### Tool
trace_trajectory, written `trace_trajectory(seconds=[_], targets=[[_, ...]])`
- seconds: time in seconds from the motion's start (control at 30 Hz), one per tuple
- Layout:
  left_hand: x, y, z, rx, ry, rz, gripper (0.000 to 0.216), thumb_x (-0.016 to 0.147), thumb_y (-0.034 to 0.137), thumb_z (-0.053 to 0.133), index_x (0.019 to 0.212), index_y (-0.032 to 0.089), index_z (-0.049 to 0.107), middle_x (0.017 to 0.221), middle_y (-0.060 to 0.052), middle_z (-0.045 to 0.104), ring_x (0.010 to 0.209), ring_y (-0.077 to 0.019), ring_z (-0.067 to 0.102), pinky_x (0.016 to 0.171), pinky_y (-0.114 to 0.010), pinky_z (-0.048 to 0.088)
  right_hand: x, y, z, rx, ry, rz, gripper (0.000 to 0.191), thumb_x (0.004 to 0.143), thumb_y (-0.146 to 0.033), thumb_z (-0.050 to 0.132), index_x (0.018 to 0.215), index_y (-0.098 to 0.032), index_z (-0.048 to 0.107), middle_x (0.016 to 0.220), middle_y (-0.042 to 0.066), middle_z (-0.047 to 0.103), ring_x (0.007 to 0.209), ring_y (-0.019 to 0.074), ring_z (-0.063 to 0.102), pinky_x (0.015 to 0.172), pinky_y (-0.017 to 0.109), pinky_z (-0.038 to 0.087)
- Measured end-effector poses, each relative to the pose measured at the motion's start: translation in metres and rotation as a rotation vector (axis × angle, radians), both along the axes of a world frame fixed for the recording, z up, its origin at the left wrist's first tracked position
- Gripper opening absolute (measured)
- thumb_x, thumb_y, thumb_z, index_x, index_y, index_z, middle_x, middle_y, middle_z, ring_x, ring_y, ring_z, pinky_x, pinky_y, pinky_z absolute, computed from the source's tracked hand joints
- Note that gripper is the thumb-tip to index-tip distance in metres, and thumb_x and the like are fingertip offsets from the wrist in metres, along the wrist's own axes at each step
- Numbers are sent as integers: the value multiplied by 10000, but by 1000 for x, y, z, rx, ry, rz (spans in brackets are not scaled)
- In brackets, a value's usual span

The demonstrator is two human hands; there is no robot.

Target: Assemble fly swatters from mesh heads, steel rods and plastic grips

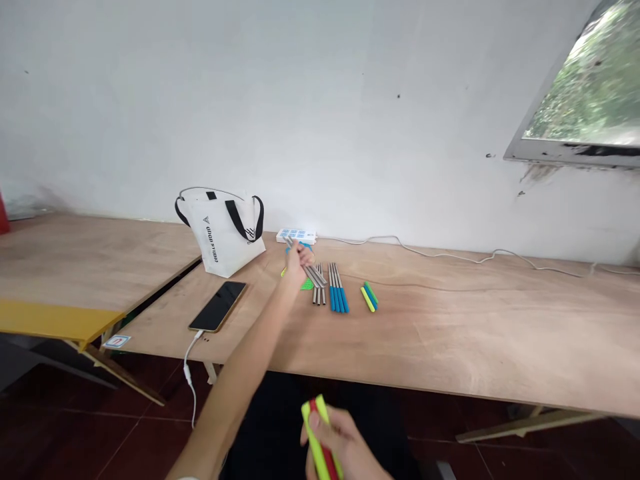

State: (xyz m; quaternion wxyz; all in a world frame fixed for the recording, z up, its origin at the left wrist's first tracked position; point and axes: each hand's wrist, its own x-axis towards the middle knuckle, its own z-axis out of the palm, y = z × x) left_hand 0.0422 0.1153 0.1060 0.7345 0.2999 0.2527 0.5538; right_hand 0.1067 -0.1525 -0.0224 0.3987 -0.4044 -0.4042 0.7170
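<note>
The blue-ended sticks lay side by side on the table, probably kept apart as a set. Left of them, the left hand had its fingers closed round some metal sticks partway along, I'd guess so they didn't splay. Nearer the wearer than the blue-ended ones, the right hand was curled snugly round yellow and red strips, thumb on top, likely pinning them together. The coloured tubes to their right looked grouped too.

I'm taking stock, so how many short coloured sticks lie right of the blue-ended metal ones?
3, together on the table: yellow stick left, blue stick middle, green stick right. More may be hidden.
</note>
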Motion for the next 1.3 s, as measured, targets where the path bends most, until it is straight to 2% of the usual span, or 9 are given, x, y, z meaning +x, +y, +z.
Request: trace_trajectory(seconds=[0.1, 0.2, 0.3, 0.43, 0.63, 0.77, 0.93, 1.07, 1.3], targets=[[-31, 11, 15, 77, -55, -40, 484, 1042, 462, 511, 667, 204, 345, 480, 114, 178, 333, -28, 151, 347, -157, 158, 21, 1, 6, 90, -171, -15, 701, 818, -878, 454, 991, -207, 560, 533, -7, 617, 398, 137, 510, 385, 222, 331], [-35, 1, 7, 99, -28, -181, 457, 1020, 467, 556, 682, 193, 418, 489, 114, 193, 326, -28, 170, 337, -164, 160, 86, 56, 32, 341, -463, -353, 562, 900, -771, 472, 903, -217, 570, 669, 27, 672, 569, 167, 598, 549, 269, 453], [-9, -6, -17, 85, 31, -222, 415, 972, 464, 631, 717, 188, 456, 498, 121, 230, 331, -26, 214, 346, -155, 204, 159, 130, 48, 386, -1138, -543, 591, 991, -678, 278, 914, -214, 637, 803, 62, 704, 770, 223, 670, 713, 314, 500], [49, 2, -53, 62, 239, -203, 306, 955, 378, 624, 768, 189, 472, 515, 112, 339, 346, -37, 318, 381, -158, 304, 208, 188, 37, 274, -1401, -535, 529, 1012, -538, 328, 1038, -156, 693, 958, 161, 730, 973, 306, 681, 836, 390, 485], [119, 21, -96, 136, 477, -176, 100, 928, 244, 567, 966, 155, 543, 638, 22, 585, 505, -115, 600, 578, -256, 542, 200, 198, 8, 279, -1610, -510, 449, 1040, -450, 342, 1245, -196, 651, 1197, 163, 687, 1072, 277, 667, 879, 368, 476], [138, 37, -109, 240, 728, -83, 373, 856, 159, 580, 1223, 128, 519, 993, -128, 702, 890, -230, 726, 864, -417, 577, 198, 201, 2, 326, -1679, -533, 494, 1046, -451, 333, 1452, -220, 496, 1358, 159, 589, 1155, 277, 629, 896, 372, 476], [138, 43, -116, 486, 1055, 8, 691, 745, 79, 601, 1416, 61, 441, 1480, -294, 462, 1441, -365, 412, 1182, -517, 336, 203, 201, -3, 374, -1716, -540, 474, 1046, -454, 348, 1410, -227, 550, 1308, 148, 594, 1227, 277, 553, 927, 363, 458], [128, 38, -121, 710, 1271, 32, 748, 787, 123, 604, 1490, 33, 366, 1603, -284, 306, 1561, -353, 145, 1259, -512, 157, 206, 200, -5, 403, -1727, -531, 426, 1045, -420, 368, 1286, -221, 657, 1219, 145, 615, 1188, 266, 547, 989, 366, 411], [97, 47, -112, 888, 1636, 112, 430, 988, 246, 468, 1393, 102, 491, 1554, -237, 389, 1485, -339, 322, 1213, -516, 231, 202, 197, -1, 466, -1698, -553, 449, 1053, -427, 342, 1375, -254, 602, 1342, 129, 577, 1264, 275, 511, 1042, 425, 374]])
